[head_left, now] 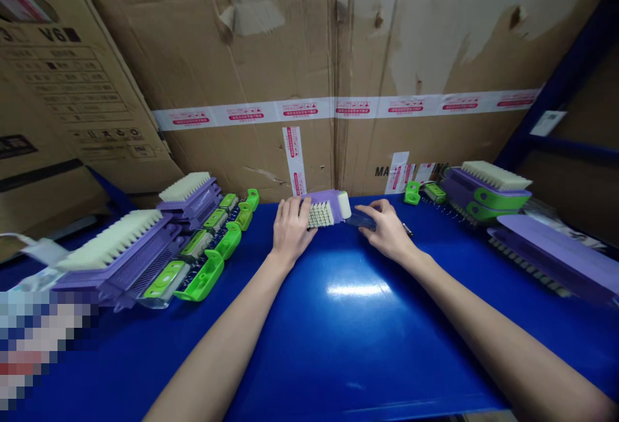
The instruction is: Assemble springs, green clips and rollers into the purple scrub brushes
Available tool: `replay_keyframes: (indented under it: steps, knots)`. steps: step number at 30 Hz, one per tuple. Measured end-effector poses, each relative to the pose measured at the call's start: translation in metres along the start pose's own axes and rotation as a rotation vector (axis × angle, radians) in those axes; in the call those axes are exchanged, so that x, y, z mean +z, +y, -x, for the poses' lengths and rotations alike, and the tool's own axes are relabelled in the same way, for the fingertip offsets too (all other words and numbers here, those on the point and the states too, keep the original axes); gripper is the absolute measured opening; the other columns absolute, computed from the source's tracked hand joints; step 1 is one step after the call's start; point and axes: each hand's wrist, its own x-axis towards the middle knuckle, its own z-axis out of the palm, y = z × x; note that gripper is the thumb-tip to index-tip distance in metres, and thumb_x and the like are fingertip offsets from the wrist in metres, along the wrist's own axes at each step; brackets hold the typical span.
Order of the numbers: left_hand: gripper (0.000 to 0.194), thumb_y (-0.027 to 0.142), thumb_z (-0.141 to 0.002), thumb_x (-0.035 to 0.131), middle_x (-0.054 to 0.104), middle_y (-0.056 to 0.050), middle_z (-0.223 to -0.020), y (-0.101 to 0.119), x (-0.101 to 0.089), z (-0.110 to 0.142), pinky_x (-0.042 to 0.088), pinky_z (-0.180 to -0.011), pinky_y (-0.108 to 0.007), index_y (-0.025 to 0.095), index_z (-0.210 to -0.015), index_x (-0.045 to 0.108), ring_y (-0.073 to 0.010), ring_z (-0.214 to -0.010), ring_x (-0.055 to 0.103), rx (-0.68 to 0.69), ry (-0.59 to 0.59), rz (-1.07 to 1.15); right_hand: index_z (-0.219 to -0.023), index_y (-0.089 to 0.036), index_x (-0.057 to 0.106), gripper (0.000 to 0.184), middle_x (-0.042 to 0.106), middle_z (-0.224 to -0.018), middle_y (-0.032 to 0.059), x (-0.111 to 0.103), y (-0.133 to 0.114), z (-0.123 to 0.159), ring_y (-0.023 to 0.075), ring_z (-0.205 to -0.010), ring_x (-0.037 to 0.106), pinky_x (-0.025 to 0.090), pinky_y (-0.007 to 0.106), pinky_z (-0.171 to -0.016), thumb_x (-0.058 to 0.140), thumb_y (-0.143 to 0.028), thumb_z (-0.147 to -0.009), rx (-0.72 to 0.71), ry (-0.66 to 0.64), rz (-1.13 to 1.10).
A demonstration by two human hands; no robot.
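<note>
"Start with the left hand (291, 225)."
"Curled firmly over the left end of a purple brush piece (329, 195), with pale bristles (320, 214) showing beside the fingers."
"And whereabouts on the blue desk (309, 331)?"
"Near the far edge, around the middle, between both hands, just before the cardboard (271, 54)."
"Now the right hand (385, 227)."
"Bent, with thumb and fingertips at a see-through part (362, 220) by the right end of the brush piece. Pinched or merely touched? Cannot tell."
"Off to the left?"
"Pale-topped purple blocks (140, 257), then a row of bright green pieces (207, 279)."
"To the right?"
"A stack of purple and green blocks (483, 193), with a long purple part (551, 251) nearer."
</note>
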Motion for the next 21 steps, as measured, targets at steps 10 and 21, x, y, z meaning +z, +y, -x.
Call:
replay_keyframes:
  steps: [10,21]
  knots:
    - [0.057,0.022,-0.072,0.067,0.055,-0.019,-0.117,-0.001,0.0,0.0,0.044,-0.097,-0.048,0.009,-0.124,0.047,-0.0323,-0.111,0.05,-0.027,0.019,0.017,-0.123,-0.023,0.056,0.06,0.051,-0.109,0.0072,-0.001,-0.005,-0.004,0.0181,-0.092,0.059,0.053,0.035,-0.081,0.072,-0.023,-0.065,0.088,0.103,-0.611]
    - [0.06,0.02,-0.069,0.069,0.056,-0.015,-0.119,-0.002,0.002,-0.001,0.036,-0.106,-0.05,0.015,-0.126,0.048,-0.0307,-0.113,0.051,0.105,-0.033,0.031,-0.118,-0.022,0.056,0.064,0.066,-0.105,0.0072,0.008,-0.005,-0.01,0.0224,-0.102,0.064,0.049,0.043,-0.096,0.078,-0.029,-0.059,0.246,0.154,-1.077]
